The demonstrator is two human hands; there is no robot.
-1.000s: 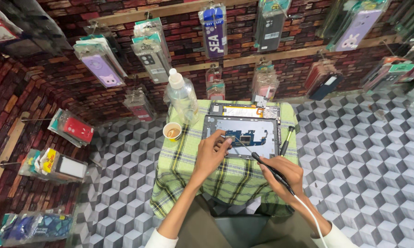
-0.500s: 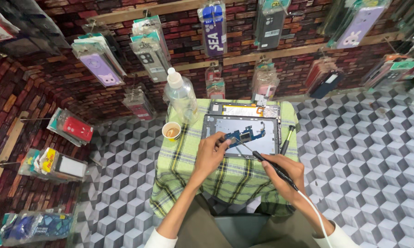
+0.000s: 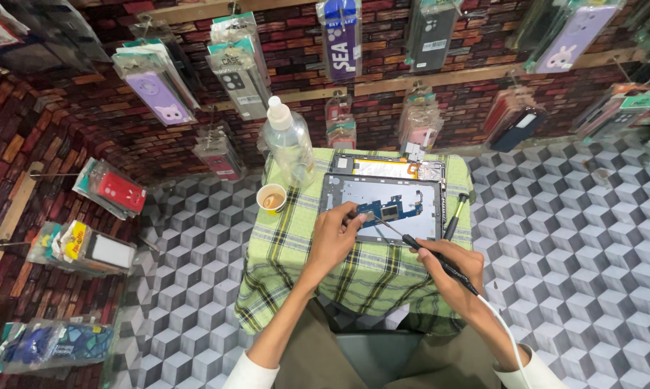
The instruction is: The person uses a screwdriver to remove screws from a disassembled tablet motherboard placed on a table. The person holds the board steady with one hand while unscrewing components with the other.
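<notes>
On the green plaid tablecloth [image 3: 296,252], the opened tablet [image 3: 383,207] lies flat with its thin, likely fragile blue circuit board [image 3: 384,212] pinned by left hand [image 3: 334,238] fingertips, best steadied at its edges, while the right hand [image 3: 451,268] grips a corded soldering iron [image 3: 419,248] pen-style.

On your green plaid tablecloth [image 3: 296,252], a clear plastic bottle [image 3: 287,148] stands upright at the far left corner. Just beside it, nearer you, sits a small paper cup [image 3: 272,198] of brown liquid. A green-handled screwdriver [image 3: 455,215] lies along the right edge. Packaged phone cases [image 3: 159,94] hang on the brick-patterned wall [image 3: 87,137].
</notes>
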